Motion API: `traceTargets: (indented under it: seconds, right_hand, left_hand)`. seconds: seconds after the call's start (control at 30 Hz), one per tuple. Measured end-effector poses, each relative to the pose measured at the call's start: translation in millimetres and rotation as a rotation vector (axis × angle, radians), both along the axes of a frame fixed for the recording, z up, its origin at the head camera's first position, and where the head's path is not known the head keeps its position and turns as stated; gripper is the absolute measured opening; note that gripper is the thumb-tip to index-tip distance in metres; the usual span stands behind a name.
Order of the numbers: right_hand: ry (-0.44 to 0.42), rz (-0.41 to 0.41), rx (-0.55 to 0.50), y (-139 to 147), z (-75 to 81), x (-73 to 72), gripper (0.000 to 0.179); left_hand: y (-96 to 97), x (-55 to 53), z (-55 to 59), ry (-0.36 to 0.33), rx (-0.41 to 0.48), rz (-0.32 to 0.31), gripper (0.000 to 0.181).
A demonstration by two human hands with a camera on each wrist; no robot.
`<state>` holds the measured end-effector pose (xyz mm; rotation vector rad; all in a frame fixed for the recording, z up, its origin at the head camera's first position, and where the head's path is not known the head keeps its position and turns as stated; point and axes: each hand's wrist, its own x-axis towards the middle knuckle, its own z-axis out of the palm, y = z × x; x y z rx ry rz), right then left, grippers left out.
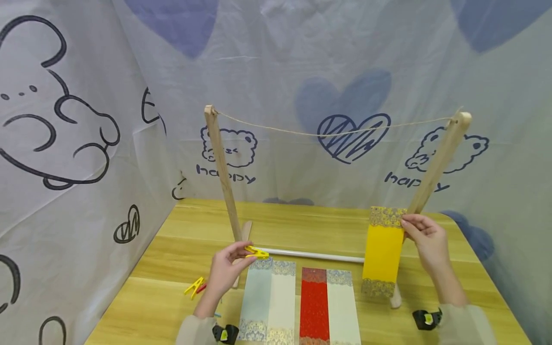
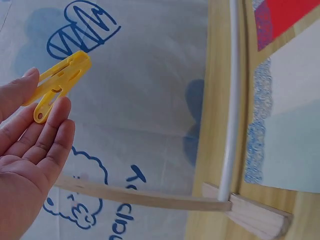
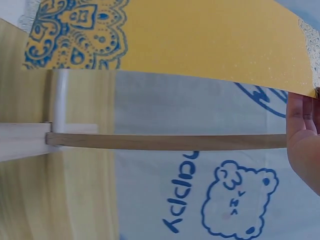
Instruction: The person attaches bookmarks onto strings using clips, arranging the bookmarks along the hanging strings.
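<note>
In the head view my left hand (image 1: 227, 269) pinches a yellow clothespin (image 1: 258, 252) between thumb and fingers. The left wrist view shows this clothespin (image 2: 62, 80) with the other fingers of the hand (image 2: 30, 160) relaxed below it. My right hand (image 1: 429, 242) pinches the upper right edge of a yellow card (image 1: 383, 251) with lacy patterned ends, held upright off the table. Up close, the card (image 3: 200, 42) spans the top of the right wrist view, the hand (image 3: 305, 135) at its right end. A thin string (image 1: 302, 133) hangs between two wooden posts (image 1: 224, 177).
Pale blue, cream, red and white cards (image 1: 314, 302) lie in front on the wooden table (image 1: 164, 268). A white rod (image 1: 310, 256) joins the posts' feet. Another yellow clothespin (image 1: 194, 285) and a red one (image 1: 201, 288) lie at the left. A printed curtain (image 1: 276, 62) hangs behind.
</note>
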<state>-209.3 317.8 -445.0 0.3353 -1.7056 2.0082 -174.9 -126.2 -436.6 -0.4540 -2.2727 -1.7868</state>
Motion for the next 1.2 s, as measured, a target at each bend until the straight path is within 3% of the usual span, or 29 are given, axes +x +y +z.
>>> traceTargets:
  seconds: [0.07,0.2,0.4,0.5,0.67,1.03,1.2]
  right_hand:
    - [-0.042,-0.050,0.009,-21.7,35.9,18.3,0.009]
    - [-0.068,-0.076,-0.017,-35.4,64.9,28.0,0.014]
    - [-0.045,-0.101,-0.012,-30.5,72.8,21.8,0.014]
    - [-0.040,-0.112,-0.025,-29.7,77.3,20.8,0.011]
    - [-0.024,-0.088,-0.049,-30.2,83.8,20.9,0.012]
    - [-0.018,-0.114,-0.041,-26.7,96.4,16.5,0.010]
    - [0.021,-0.097,-0.023,-26.6,101.4,17.6,0.012]
  left_hand:
    - [2.4,-2.9,5.0,0.009,-0.003,-0.013,0.029]
    - [9.1,-5.5,17.5,0.015,-0.003,-0.034,0.030]
    - [24.2,-1.8,49.6,0.027,-0.034,-0.070,0.028]
    - [28.9,-2.7,58.7,0.043,-0.035,-0.074,0.028]
    - [34.8,-4.4,65.7,0.088,0.006,-0.097,0.028]
    - [52.4,-9.6,84.9,0.057,0.029,-0.143,0.030]
    - [59.0,-14.9,86.7,0.107,0.024,-0.155,0.030]
